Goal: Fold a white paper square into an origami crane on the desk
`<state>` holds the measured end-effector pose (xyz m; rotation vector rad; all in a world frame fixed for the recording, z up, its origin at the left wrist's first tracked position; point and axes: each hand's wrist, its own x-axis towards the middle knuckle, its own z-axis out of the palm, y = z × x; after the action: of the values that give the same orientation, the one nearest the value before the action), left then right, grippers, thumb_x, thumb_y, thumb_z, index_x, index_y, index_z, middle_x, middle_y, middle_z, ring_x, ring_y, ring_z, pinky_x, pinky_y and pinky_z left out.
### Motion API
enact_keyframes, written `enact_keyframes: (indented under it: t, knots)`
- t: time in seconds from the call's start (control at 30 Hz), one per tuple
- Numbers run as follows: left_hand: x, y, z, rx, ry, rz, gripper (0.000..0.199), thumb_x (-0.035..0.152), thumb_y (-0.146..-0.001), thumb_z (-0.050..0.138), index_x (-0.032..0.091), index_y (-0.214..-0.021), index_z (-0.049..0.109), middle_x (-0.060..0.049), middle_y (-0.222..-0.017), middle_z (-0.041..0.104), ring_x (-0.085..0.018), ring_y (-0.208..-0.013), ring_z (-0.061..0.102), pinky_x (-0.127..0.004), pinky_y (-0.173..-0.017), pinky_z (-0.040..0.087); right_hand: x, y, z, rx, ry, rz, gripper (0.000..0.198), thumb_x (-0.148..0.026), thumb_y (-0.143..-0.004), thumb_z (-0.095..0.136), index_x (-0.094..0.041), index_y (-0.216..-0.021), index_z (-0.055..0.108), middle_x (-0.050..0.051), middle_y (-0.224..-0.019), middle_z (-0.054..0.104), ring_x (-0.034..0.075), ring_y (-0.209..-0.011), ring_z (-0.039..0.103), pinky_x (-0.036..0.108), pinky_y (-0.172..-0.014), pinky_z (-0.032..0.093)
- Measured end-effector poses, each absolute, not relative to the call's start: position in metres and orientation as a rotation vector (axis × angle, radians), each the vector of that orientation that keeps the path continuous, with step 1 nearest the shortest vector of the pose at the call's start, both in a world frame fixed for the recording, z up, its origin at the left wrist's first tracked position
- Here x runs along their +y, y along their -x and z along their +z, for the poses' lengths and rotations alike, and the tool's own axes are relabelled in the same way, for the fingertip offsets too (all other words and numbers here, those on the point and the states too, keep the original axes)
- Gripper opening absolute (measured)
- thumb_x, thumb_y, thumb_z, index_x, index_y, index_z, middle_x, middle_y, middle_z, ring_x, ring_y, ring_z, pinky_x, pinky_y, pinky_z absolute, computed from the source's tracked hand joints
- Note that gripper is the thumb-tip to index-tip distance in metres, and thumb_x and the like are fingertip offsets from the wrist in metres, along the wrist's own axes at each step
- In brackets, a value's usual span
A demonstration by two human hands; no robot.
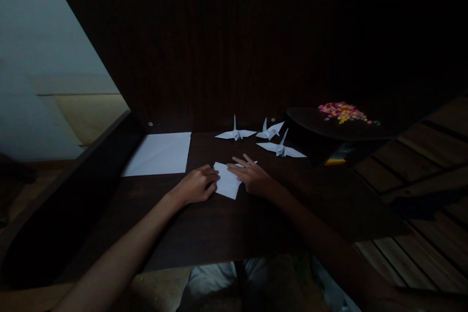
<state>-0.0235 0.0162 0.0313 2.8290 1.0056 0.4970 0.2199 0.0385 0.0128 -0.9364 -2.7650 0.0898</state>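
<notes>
A partly folded piece of white paper [227, 186] lies on the dark desk in front of me. My left hand [198, 185] has its fingers curled at the paper's left edge, gripping it. Laid across the paper's upper right is my right hand [253, 176], its fingers stretched and spread, covering part of the sheet; a white corner pokes out beyond it. Just behind stand three finished white paper cranes: one at the left [236, 134], another at the back right [271, 131], and a nearer crane [281, 150].
Flat white paper [161, 153] rests on the desk [175, 234] at the left. Colourful small pieces [343, 112] are heaped on a curved shelf [310, 124] at the right. A dark upright panel [219, 48] closes off the back, and a low side wall [73, 190] bounds the left.
</notes>
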Motion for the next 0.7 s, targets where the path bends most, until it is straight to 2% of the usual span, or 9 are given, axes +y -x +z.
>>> enact_keyframes:
  t: [0.1,0.3,0.37,0.47,0.57,0.7]
  knots:
    - [0.015,0.023,0.035,0.965,-2.752,0.552,0.026,0.021,-0.088,0.049,0.015,-0.102,0.07,-0.009,-0.103,0.071,-0.02,-0.093,0.063,-0.036,-0.087,0.052,0.045,-0.225,0.002,-2.705,0.909,0.084,0.064,0.005,-0.077,0.044,-0.017,-0.137,0.05,0.01,-0.142,0.049,0.027,-0.142,0.027,0.062,-0.113,0.023]
    - [0.012,0.019,0.033,0.878,-2.692,0.548,0.025,0.026,-0.094,0.048,0.016,-0.103,0.07,-0.008,-0.092,0.067,-0.018,-0.089,0.061,-0.033,-0.086,0.05,0.054,-0.224,-0.001,-2.629,1.085,0.054,0.05,0.0,-0.082,0.043,-0.013,-0.127,0.06,0.013,-0.138,0.053,0.026,-0.136,0.04,0.049,-0.113,0.035]
    - [0.012,0.017,0.03,0.895,-2.691,0.567,0.027,0.029,-0.095,0.049,0.017,-0.108,0.068,-0.009,-0.099,0.066,-0.019,-0.096,0.06,-0.034,-0.09,0.05,0.055,-0.223,0.001,-2.657,1.107,0.076,0.048,-0.003,-0.086,0.041,-0.012,-0.128,0.059,0.013,-0.137,0.054,0.025,-0.134,0.043,0.046,-0.112,0.037]
    - [0.013,0.016,0.023,0.947,-2.71,0.585,0.035,0.034,-0.096,0.047,0.017,-0.123,0.06,-0.012,-0.125,0.059,-0.022,-0.118,0.053,-0.039,-0.101,0.045,0.056,-0.223,0.002,-2.682,1.1,0.139,0.044,-0.009,-0.091,0.038,-0.01,-0.131,0.056,0.014,-0.137,0.054,0.023,-0.132,0.046,0.042,-0.112,0.038]
    - [0.015,0.016,0.015,0.981,-2.754,0.484,0.046,0.038,-0.097,0.042,0.016,-0.138,0.046,-0.014,-0.145,0.045,-0.025,-0.136,0.04,-0.045,-0.11,0.037,0.055,-0.225,0.002,-2.681,1.115,0.201,0.044,-0.021,-0.096,0.037,-0.007,-0.135,0.051,0.016,-0.142,0.048,0.024,-0.136,0.04,0.044,-0.114,0.034]
    - [0.017,0.018,0.009,0.966,-2.792,0.37,0.051,0.04,-0.1,0.035,0.016,-0.145,0.033,-0.014,-0.151,0.035,-0.023,-0.141,0.031,-0.045,-0.115,0.029,0.052,-0.226,0.002,-2.708,1.158,0.25,0.055,-0.038,-0.097,0.04,-0.009,-0.144,0.039,0.015,-0.15,0.035,0.024,-0.142,0.028,0.044,-0.117,0.026]
